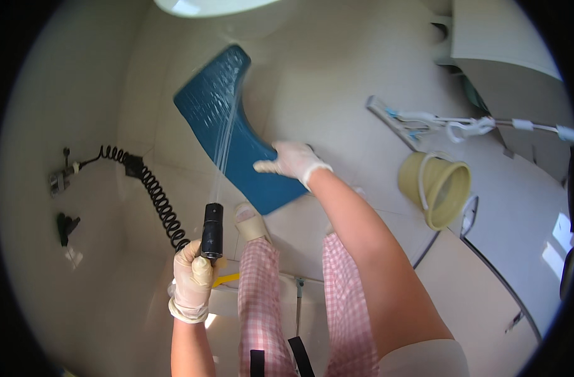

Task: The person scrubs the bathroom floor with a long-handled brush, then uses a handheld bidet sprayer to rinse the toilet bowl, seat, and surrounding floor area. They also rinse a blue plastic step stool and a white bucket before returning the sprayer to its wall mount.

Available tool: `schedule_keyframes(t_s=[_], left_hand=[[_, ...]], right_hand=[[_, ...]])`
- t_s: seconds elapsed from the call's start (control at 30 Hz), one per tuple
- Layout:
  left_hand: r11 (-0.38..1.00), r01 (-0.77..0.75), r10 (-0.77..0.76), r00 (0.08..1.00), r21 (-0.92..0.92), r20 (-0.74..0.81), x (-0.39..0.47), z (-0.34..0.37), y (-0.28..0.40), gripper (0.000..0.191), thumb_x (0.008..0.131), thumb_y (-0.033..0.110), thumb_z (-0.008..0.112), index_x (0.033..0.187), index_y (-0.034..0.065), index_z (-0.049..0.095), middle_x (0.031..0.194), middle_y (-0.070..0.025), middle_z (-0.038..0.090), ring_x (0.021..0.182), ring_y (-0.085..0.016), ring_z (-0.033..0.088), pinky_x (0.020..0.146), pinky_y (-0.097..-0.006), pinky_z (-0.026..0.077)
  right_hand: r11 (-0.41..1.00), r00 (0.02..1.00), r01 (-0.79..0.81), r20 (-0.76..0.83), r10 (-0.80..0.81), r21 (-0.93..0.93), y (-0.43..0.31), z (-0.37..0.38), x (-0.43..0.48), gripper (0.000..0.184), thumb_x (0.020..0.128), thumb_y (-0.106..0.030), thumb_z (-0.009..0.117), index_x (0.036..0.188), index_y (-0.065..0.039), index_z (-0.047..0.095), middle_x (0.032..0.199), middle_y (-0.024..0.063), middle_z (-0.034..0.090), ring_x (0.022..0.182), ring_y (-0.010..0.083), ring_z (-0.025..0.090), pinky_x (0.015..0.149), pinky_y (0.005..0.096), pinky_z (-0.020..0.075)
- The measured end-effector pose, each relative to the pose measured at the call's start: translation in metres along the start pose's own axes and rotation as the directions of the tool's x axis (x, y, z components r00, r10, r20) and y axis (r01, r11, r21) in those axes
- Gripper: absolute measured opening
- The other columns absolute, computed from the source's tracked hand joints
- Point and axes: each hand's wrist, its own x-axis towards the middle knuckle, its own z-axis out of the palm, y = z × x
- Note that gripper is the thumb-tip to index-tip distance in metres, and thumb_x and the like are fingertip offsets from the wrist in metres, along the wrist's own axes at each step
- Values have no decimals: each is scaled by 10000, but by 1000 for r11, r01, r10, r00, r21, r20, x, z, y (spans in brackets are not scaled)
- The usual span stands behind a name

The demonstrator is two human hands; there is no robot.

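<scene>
My gloved left hand grips a black handheld bidet sprayer, and thin jets of water stream forward from its head. A coiled black hose runs from the sprayer to the wall fitting. The water lands on a blue panel with one deeply curved side, which looks like a toilet footstool; its far end is wet. My gloved right hand holds the panel near its right end, thumb across the top face and the other fingers over the curved edge. Whatever is beneath the panel is hidden.
On the right, a yellow-green bucket with a white handle is near a floor squeegee or mop. A metal valve is on the left wall. The white rim of a fixture shows ahead. My slippered foot is close to the panel.
</scene>
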Motion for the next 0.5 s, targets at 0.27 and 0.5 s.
schedule_keyframes(t_s=[0.27,0.5], left_hand=[[986,-52,22,983,157,183,-16,4,2,578,820,614,625,801,37,594,649,14,555,542,-47,438,502,-202,345],[954,-16,-55,972,300,227,-7,38,-36,631,763,670,648,755,42,594,618,32,526,540,-35,424,501,-204,337]], right_hand=[[903,922,-388,59,384,188,161,29,-214,624,758,-554,671,1184,-101,629,1126,179,646,1058,353,596,915,418,445],[752,785,-580,-34,619,313,283,122,-286,717,804,-578,632,1271,-39,556,1166,219,622,1100,359,586,945,410,448]])
